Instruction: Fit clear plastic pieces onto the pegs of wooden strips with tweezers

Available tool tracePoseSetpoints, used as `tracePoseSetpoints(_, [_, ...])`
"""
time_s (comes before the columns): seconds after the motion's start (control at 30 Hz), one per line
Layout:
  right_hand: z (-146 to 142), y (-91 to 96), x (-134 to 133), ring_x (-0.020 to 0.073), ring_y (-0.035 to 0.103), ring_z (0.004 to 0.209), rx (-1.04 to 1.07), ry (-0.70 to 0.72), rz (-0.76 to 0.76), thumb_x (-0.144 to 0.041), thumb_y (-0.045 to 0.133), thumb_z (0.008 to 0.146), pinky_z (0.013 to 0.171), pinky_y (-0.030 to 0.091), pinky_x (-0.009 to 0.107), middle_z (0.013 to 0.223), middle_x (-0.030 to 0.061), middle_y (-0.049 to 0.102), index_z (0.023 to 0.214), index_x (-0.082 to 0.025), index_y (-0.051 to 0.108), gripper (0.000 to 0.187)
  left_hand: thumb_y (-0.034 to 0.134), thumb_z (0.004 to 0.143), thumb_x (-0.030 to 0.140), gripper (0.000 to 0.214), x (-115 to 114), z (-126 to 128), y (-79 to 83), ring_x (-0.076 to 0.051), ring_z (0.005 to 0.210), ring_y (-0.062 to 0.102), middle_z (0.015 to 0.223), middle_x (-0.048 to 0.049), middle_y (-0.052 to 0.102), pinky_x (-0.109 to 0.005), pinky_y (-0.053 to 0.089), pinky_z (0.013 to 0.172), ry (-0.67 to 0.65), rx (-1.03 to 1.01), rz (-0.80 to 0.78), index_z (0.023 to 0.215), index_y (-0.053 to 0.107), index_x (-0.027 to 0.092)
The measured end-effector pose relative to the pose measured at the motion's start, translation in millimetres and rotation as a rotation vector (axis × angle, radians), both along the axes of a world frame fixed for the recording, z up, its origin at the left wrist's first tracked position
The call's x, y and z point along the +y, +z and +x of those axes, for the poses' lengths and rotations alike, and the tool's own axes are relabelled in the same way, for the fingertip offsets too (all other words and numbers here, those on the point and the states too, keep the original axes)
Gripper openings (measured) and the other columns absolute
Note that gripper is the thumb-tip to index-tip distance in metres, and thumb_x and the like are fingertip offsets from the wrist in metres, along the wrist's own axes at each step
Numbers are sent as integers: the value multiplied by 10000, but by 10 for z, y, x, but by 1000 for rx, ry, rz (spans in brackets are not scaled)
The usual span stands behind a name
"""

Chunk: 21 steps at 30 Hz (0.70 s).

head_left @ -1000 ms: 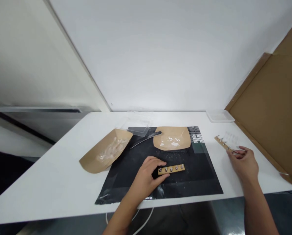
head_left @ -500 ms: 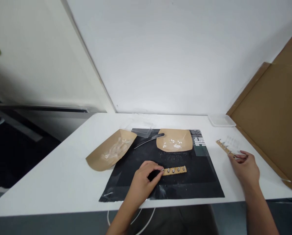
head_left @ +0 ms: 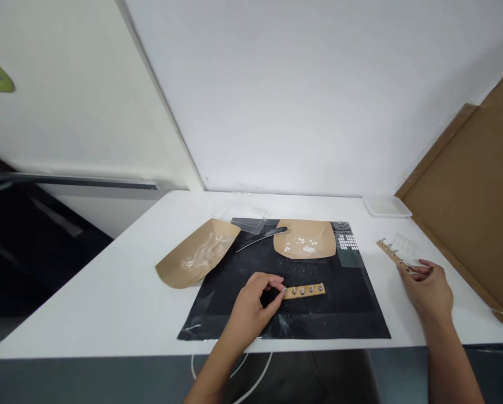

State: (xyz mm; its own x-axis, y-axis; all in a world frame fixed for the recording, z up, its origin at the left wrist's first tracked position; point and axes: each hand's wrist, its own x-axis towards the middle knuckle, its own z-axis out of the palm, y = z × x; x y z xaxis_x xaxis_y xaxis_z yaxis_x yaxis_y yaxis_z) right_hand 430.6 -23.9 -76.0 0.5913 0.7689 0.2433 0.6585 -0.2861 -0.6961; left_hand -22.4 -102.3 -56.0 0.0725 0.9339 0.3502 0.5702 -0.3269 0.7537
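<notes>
My left hand [head_left: 251, 307] is over the black mat, its thumb and forefinger pinched at the left end of a brown cardboard strip [head_left: 305, 291]. Several small metal pieces with pale tips stand in a row along that strip. To the right, on the white table, my right hand [head_left: 431, 292] has its fingers closed on the near end of a second strip [head_left: 388, 251] with similar metal pieces. What lies under the fingertips of either hand is hidden. Beyond the first strip, a brown paper tray [head_left: 327, 238] holds small white pieces.
A second paper tray [head_left: 173, 269] with clear, thin pieces sits at the mat's left edge. Tweezers [head_left: 262, 238] lean on the other tray. Clear plastic sheets [head_left: 255, 224] and a shallow plastic box [head_left: 386, 207] lie at the back. A cardboard box [head_left: 470, 213] stands at right.
The camera view has shifted slightly, so everything sits a little further right. Both hands keep their places on the strips.
</notes>
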Motion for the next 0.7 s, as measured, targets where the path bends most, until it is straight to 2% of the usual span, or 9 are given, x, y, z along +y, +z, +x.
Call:
tracePoseSetpoints(0.17, [14,-12,7,277,740,806,3,-9,-6,-591,828,743,712,497,380,1003,59,782,1226,-213,590,658,694,963,221,144,-4,12,6,-205,1007,732,1098,-56,770,-343,609,879,-34,-5,-8,1093,752,246])
tracePoseSetpoints(0.43, [1,-9,-9,277,739,801,-9,-1,8,-603,823,744,712,501,380,982,58,781,1225,-210,599,660,756,938,253,27,9,-13,-58,-209,969,762,994,-29,799,-340,613,886,22,-25,3,951,777,242])
tracePoseSetpoints(0.7, [35,-53,14,283,735,770,-30,2,31,-617,806,731,690,516,395,967,70,772,1224,-199,601,678,785,910,258,25,18,1,-74,-215,917,776,972,-33,808,-342,624,849,46,-32,-9,921,779,236])
